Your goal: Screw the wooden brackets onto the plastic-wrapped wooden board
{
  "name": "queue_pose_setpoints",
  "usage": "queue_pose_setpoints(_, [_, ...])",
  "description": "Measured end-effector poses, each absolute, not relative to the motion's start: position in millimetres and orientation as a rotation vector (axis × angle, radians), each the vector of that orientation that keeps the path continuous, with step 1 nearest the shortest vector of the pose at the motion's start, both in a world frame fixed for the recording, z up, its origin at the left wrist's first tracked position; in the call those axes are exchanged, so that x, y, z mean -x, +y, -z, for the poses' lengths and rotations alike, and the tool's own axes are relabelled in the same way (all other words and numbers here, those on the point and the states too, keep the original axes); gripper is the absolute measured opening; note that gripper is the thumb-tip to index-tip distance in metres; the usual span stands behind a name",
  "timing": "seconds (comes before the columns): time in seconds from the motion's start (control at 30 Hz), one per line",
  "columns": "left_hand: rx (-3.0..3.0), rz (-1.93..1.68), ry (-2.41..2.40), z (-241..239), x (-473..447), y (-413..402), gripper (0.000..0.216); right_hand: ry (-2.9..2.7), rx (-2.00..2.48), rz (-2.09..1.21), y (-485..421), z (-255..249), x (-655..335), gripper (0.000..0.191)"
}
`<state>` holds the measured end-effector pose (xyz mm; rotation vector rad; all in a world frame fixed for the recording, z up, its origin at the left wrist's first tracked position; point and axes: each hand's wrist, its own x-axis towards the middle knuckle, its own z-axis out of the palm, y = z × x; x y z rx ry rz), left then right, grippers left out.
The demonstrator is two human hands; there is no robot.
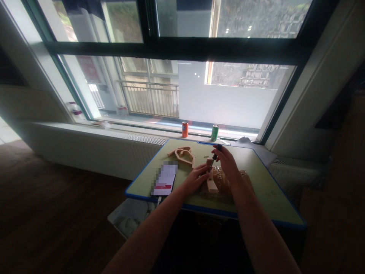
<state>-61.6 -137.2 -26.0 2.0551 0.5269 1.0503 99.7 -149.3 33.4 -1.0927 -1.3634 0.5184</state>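
Observation:
My right hand is closed around the dark handle of a screwdriver, which slants down toward a small pale wooden piece. Against that piece press the fingers of my left hand, steadying it near the screwdriver's tip. The tip itself is hard to make out. Under and beside the wood lies a crinkled clear plastic bag with something brown showing through. Farther back on the left are curved wooden parts, one heart-like in outline. A tiny screw-like bit lies near them.
A phone with a cable lies on the green, blue-edged table at the left. An orange can and a green can stand on the windowsill behind. White paper lies at the back right.

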Motion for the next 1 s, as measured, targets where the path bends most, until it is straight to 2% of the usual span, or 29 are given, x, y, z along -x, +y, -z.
queue_pose_setpoints(0.43, [-2.047, -1.021, 0.525, 25.4, 61.2, -137.0, 0.039, -1.351, 1.154, -0.429, -147.7, -32.9, -101.8, 0.032])
queue_pose_setpoints(1.0, [-2.017, -1.027, 0.524, 21.6, 60.7, -140.2, 0.040, -1.308, 1.128, -0.517, -146.6, -31.9, -101.3, 0.034])
